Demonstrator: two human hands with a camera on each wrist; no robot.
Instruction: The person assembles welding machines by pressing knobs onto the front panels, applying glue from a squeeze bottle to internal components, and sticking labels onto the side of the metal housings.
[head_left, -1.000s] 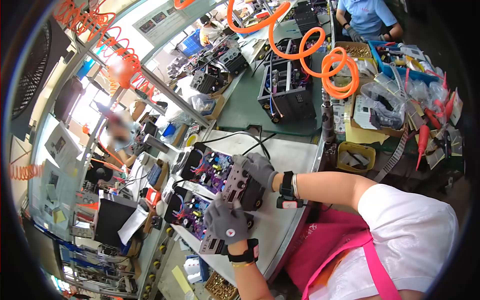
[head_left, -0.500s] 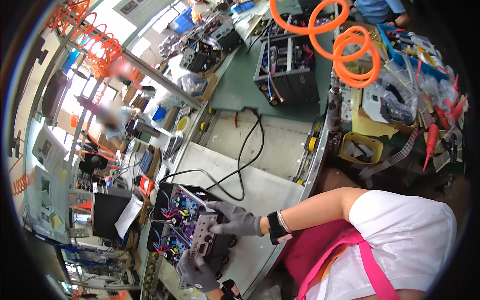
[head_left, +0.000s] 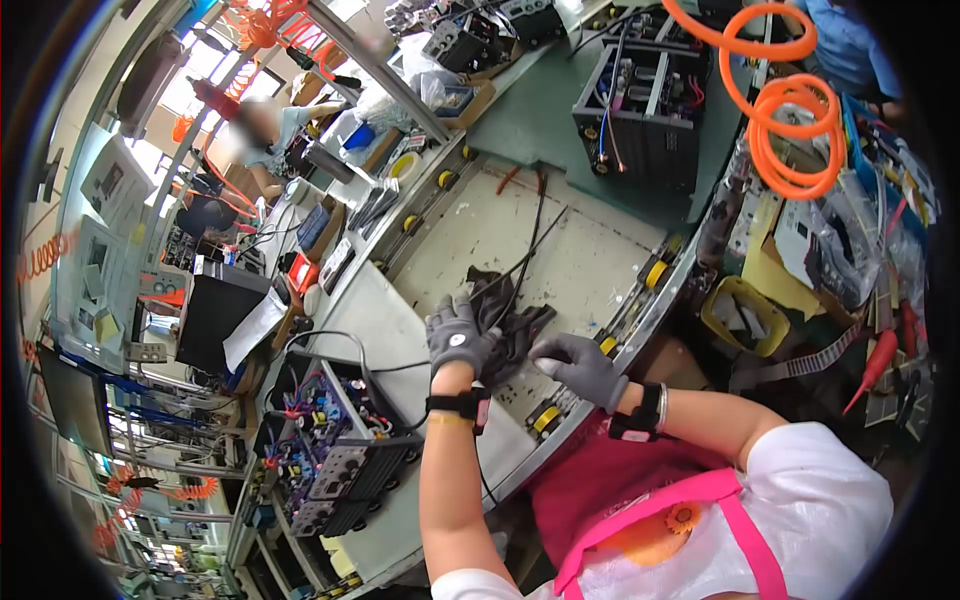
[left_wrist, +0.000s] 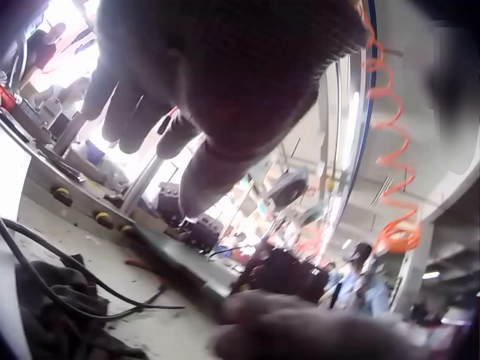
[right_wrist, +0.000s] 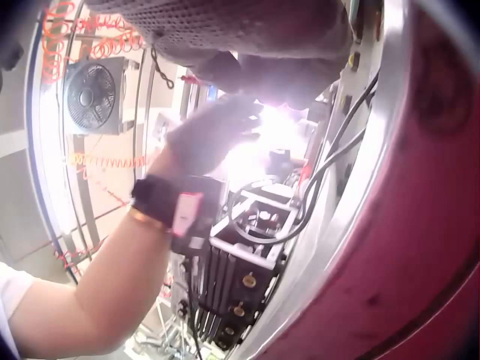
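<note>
My gloved left hand is over the line with fingers straight and apart, at the edge of a crumpled dark cloth. In the left wrist view the cloth lies below, with a black cable across it. My gloved right hand hovers to the right of the cloth, its fingers loosely bent and nothing in them. Two open-topped electronic units with knobbed front panels and exposed circuit boards stand side by side, left of my left forearm. The right wrist view shows a black finned case beyond my left arm.
Another open black unit stands on the green board farther up the line. Yellow rollers run along the metal edge. An orange coiled hose hangs at the upper right. A yellow bin is at the right.
Both hands held the two knobbed units and moved them leftward along the line. Now the hands are off them and over the cloth, which has come into view. The head view has shifted.
</note>
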